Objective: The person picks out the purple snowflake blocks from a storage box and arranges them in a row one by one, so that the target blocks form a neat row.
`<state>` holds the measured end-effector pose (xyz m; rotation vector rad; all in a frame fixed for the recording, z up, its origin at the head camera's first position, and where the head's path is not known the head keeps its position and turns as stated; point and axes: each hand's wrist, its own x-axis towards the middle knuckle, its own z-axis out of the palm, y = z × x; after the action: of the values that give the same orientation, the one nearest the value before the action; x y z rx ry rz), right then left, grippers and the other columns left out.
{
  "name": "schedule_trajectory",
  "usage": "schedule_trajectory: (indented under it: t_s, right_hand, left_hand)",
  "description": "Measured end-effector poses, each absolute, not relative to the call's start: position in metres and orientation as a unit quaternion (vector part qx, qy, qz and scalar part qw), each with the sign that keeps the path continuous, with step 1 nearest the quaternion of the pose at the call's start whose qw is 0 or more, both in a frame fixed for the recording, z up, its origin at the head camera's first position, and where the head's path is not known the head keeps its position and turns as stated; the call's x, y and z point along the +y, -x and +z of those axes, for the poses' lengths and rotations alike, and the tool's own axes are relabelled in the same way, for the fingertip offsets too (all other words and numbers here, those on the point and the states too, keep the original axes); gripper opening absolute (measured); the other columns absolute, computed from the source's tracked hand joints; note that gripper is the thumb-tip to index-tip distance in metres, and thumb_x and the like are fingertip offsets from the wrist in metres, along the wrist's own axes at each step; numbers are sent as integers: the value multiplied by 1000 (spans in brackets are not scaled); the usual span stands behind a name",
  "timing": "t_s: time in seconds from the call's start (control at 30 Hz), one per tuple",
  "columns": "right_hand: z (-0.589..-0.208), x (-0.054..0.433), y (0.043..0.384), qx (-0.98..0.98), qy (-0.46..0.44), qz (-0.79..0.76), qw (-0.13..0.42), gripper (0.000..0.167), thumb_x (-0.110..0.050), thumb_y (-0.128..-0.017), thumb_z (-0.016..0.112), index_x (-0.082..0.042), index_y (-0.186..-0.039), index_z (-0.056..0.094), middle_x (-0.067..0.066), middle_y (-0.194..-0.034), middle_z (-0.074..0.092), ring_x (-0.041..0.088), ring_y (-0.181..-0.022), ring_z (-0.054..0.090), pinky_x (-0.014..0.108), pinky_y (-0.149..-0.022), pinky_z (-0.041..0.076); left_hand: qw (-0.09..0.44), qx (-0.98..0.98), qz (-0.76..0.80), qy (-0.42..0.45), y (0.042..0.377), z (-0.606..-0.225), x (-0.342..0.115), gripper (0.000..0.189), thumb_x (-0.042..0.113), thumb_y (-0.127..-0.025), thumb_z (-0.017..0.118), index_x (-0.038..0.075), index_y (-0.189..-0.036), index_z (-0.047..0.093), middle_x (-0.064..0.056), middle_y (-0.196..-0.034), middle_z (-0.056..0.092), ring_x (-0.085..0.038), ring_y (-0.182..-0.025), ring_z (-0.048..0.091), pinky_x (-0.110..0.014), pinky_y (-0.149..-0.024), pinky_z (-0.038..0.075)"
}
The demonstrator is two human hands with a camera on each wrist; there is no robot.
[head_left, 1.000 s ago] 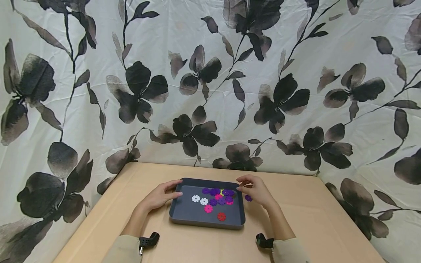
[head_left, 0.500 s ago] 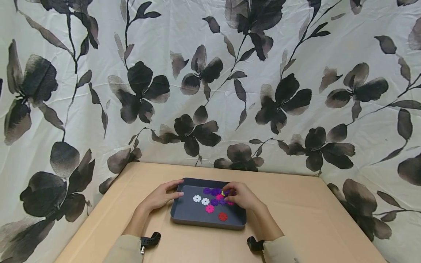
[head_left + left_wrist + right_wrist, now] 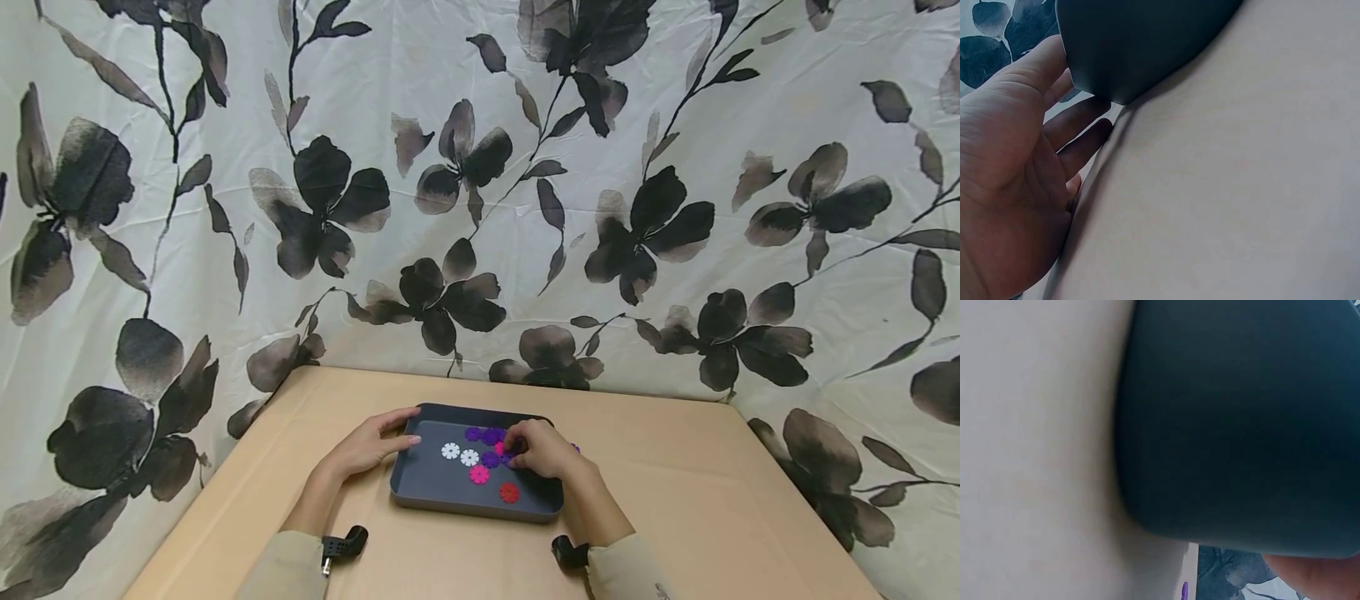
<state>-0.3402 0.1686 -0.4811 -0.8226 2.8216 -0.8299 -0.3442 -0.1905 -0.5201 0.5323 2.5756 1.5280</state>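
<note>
A dark grey tray holds several notched, flower-shaped plastic discs. Purple discs cluster toward the back. Two white discs lie on the left, with a pink disc and a red disc nearer the front. My left hand grips the tray's left end, thumb at the rim; the left wrist view shows its fingers against the tray corner. Over the tray's right side, my right hand reaches down with bent fingers among the discs; I cannot tell whether they pinch one.
One purple disc lies on the tan table just right of the tray, partly behind the right hand. The tray's outer wall fills much of the right wrist view. A floral cloth hangs behind the table.
My right hand has moved left from the tray's right rim to over the discs, and its fingers have drawn together. The left hand stays on the tray's left end.
</note>
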Motion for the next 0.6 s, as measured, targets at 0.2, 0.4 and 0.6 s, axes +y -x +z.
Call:
schedule_trajectory:
  t_s: [0.2,0.4,0.6]
  right_hand:
    - [-483,169,339,926,266,-263,41,17,-4,-84,85,-11,-96,74,2,-89,66,15,-78,54,28,-66,47]
    - [-483,168,337,924,277,-259,46,15,-3,-86,83,-11,-95,74,2,-91,68,16,-81,55,30,-70,48]
    - [-483,167,338,925,278,-257,43,13,-3,-87,82,-11,-92,72,0,-90,65,15,-80,54,28,-69,47]
  left_hand:
    - [52,845,502,-176,345,-520,-189,64,38,-96,76,20,-153,54,-8,-162,47,-34,-154,37,-58,-127,27]
    - [54,845,504,-172,346,-521,-190,68,43,-93,78,21,-153,54,-7,-162,47,-32,-154,38,-56,-127,28]
    - [56,840,512,-168,346,-520,-190,69,45,-91,79,23,-152,55,-6,-162,48,-32,-154,39,-56,-127,28]
